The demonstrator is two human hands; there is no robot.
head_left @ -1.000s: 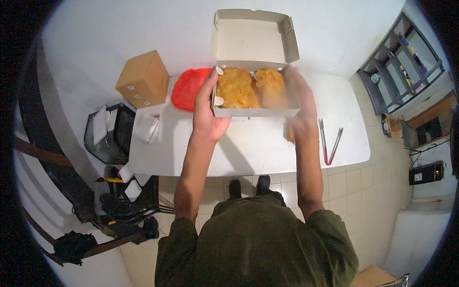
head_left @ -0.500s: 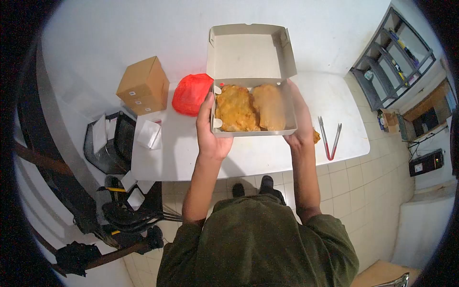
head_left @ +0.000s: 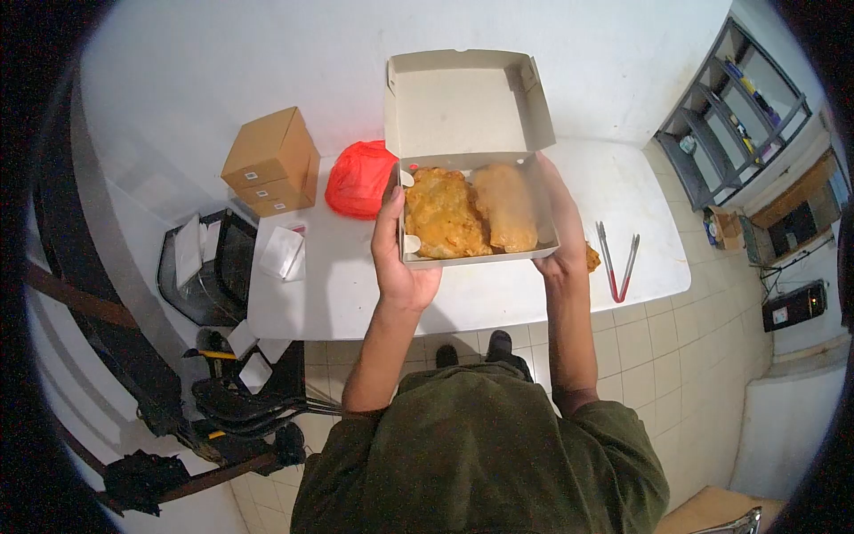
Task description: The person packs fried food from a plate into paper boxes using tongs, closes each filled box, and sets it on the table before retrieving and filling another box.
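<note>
Both of my hands hold up an open cardboard food box (head_left: 480, 260) above the table. Its lid (head_left: 467, 102) stands raised at the back. My left hand (head_left: 405, 267) grips the left wall, thumb along the side. On the right wall, my right hand (head_left: 560, 240) has its fingers partly hidden behind and under the box. Two golden-brown fried pieces lie side by side inside: a crinkled left piece (head_left: 443, 214) and a smoother right piece (head_left: 505, 209), which looks hazy. A bit of another fried piece (head_left: 592, 258) shows behind my right wrist.
On the white table (head_left: 356, 303) are red-handled tongs (head_left: 620, 271), a red plastic bag (head_left: 358, 182), stacked brown cartons (head_left: 271, 169) and a small clear packet (head_left: 283, 254). A black bin (head_left: 222, 276) stands at the left; a grey shelf rack (head_left: 725, 116) is at the far right.
The box has come down slightly in view and tilted a little, with both hands still on it. The view itself has shifted slightly.
</note>
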